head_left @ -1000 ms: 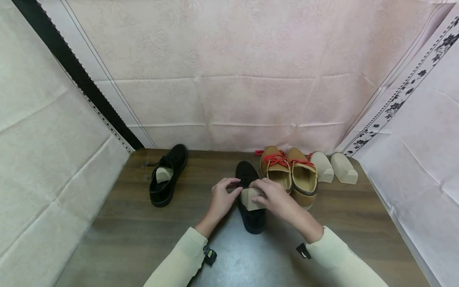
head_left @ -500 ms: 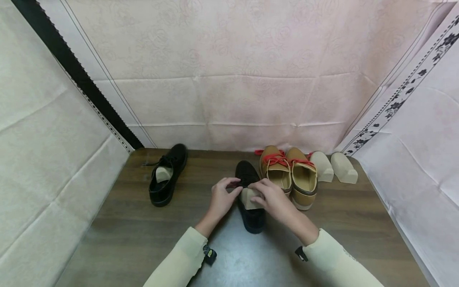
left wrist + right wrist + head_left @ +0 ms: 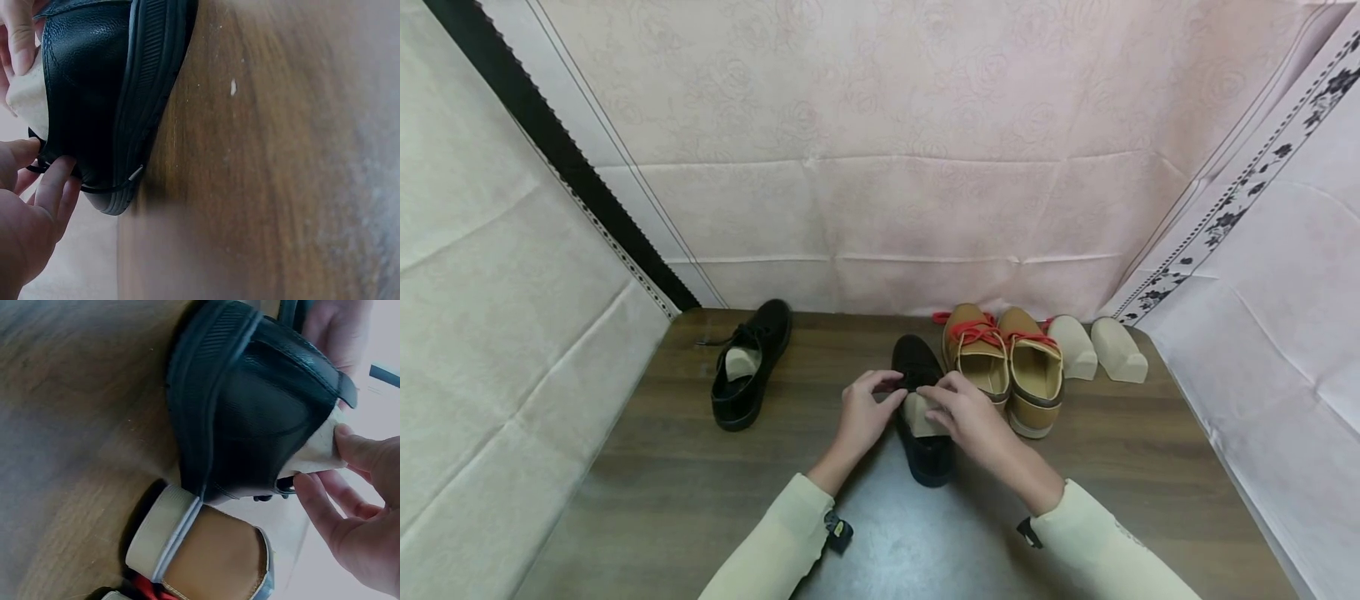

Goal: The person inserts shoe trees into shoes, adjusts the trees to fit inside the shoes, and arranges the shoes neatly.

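Observation:
A black lace-up shoe point(image 3: 916, 358) stands on the wooden surface, toe away from me. In its opening sits a cream shoe insert point(image 3: 921, 417), its front end hidden inside. My left hand point(image 3: 865, 412) pinches the shoe's upper by the laces, thumb and fingers on either side of the edge, as the left wrist view shows. A black lace point(image 3: 103, 189) with a pale tip hangs over the shoe's side there. My right hand point(image 3: 973, 417) holds the insert, with the thumb point(image 3: 357, 447) on it and the forefinger right at the shoe's collar.
Another black shoe point(image 3: 763, 367) with a cream insert point(image 3: 742, 363) stands at the left. Close on the right are two tan shoes point(image 3: 1037, 404) with red laces. Beyond them lie two cream inserts point(image 3: 1120, 350). A pink cloth point(image 3: 880, 208) hangs along the back.
My right hand has shifted slightly left and away from me over the insert, and its wrist has come a little left. My left hand and the shoe keep their places.

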`<move>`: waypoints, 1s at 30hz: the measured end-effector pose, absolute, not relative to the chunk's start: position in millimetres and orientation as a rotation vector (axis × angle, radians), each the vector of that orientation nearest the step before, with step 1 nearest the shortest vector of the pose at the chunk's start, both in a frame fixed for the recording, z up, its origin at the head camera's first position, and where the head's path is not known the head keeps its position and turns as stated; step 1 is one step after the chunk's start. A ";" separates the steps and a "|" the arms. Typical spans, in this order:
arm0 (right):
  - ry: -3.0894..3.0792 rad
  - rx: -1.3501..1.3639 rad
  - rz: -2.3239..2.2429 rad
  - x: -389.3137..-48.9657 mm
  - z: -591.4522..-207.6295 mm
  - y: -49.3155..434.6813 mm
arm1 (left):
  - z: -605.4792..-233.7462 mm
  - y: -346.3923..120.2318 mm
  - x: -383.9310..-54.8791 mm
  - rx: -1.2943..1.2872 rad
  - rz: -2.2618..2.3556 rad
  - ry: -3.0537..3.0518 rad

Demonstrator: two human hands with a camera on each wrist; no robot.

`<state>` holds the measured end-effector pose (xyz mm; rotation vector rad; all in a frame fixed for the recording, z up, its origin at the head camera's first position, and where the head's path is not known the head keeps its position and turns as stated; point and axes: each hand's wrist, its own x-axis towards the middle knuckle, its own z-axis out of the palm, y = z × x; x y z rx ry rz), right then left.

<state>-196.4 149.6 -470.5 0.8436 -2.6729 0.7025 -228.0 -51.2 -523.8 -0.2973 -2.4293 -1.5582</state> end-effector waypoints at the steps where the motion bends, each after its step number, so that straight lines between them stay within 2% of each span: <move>1: -2.662 0.843 0.701 -196.5 -471.8 149.3 | -523.9 -51.2 -227.8 -0.299 -1.553 -2.429; 11: -2.657 0.822 0.675 -197.8 -481.3 151.3 | -523.7 -50.8 -227.8 -0.298 -1.540 -2.422; 30: -2.706 0.856 0.573 -209.1 -466.6 150.0 | -523.8 -50.1 -228.4 -0.307 -1.554 -2.409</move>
